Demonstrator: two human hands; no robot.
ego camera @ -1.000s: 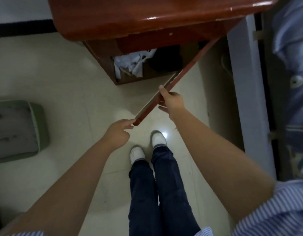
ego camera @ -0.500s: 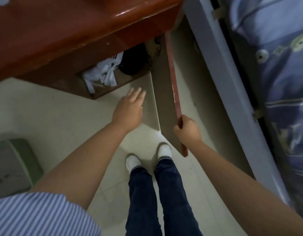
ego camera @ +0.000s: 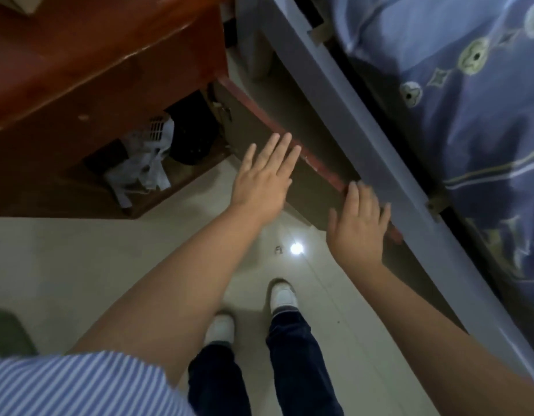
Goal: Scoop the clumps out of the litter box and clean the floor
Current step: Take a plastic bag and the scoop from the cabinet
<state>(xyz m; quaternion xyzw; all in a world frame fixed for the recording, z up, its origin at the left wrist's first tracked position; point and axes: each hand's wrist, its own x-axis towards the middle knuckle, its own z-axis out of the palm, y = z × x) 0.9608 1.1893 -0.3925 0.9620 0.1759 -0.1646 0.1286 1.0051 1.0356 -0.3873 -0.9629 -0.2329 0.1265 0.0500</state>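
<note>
Now both hands reach toward the open cabinet door (ego camera: 289, 172). Left hand (ego camera: 264, 178), fingers straight and spread, hovers over the door's inner face. Right hand (ego camera: 357, 226), fingers straight, rests at the door's outer edge. Far left of the door, the green litter box (ego camera: 7, 334) sits on the floor (ego camera: 79, 265).

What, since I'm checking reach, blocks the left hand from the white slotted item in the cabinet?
Nothing visible: the cabinet door is open beside the left hand, and the white slotted item lies exposed.
</note>
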